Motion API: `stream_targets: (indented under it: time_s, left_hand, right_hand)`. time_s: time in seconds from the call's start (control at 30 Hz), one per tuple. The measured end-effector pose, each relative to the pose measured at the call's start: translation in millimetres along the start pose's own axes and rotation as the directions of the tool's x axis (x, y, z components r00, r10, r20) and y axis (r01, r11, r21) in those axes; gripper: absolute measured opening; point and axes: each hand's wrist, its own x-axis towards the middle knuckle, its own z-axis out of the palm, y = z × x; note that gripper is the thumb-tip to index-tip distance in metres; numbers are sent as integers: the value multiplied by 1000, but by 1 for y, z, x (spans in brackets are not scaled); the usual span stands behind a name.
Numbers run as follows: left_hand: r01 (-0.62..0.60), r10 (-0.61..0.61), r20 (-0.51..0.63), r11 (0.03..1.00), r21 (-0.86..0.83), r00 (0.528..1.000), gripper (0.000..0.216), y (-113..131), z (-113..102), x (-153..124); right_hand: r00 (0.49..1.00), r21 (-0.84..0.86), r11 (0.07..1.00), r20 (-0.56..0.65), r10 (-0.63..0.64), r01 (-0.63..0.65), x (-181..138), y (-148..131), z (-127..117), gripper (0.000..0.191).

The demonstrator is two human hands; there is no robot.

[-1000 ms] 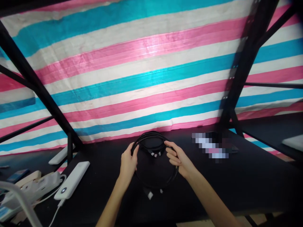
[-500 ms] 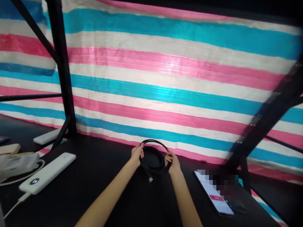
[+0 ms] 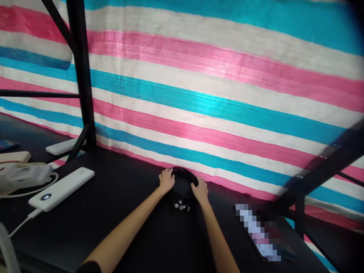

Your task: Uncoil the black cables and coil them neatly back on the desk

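A coil of black USB cable (image 3: 184, 170) rests on the black tabletop (image 3: 136, 220), near the striped sheet. My left hand (image 3: 167, 181) grips its left side, with fingers bent over the ring. On the opposite side my right hand (image 3: 200, 190) holds the coil between thumb and fingers. Several grey USB plugs (image 3: 182, 207) stick out at the near side of the coil. Where one loop ends and another starts I cannot make out, black on black.
To the left lies a white power bank (image 3: 64, 187) with a lit display and a white cable. Beyond it are white chargers (image 3: 28, 176). A phone (image 3: 257, 233), partly pixelated, lies at right. Black frame posts (image 3: 82, 76) stand before a striped sheet (image 3: 199, 98).
Both hands have lowered the cable loop onto the table. Several plugs now show at the near side, where one showed before. The view has tilted down slightly.
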Motion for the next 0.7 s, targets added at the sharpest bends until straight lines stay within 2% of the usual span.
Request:
stream_targets:
  time_s: [0.17,0.27,0.47,0.7]
  left_hand:
    - [-72,73,-19,996,49,997,35,-10,-27,-13]
    - [-63,63,-32,998,22,997,30,-16,-49,-22]
    - [39,-38,11,992,-117,999,20,-28,-72,-40]
    - [207,-203,41,943,-262,978,25,-32,-81,-41]
  right_hand:
    - [998,-111,994,-61,-11,4,-22,-1,-15,52]
    - [992,-117,992,-124,22,-37,-37,6,-32,51]
    - [984,-42,993,-142,104,-110,-53,16,-50,28]
    - [976,65,985,-143,166,-158,-54,10,-54,27]
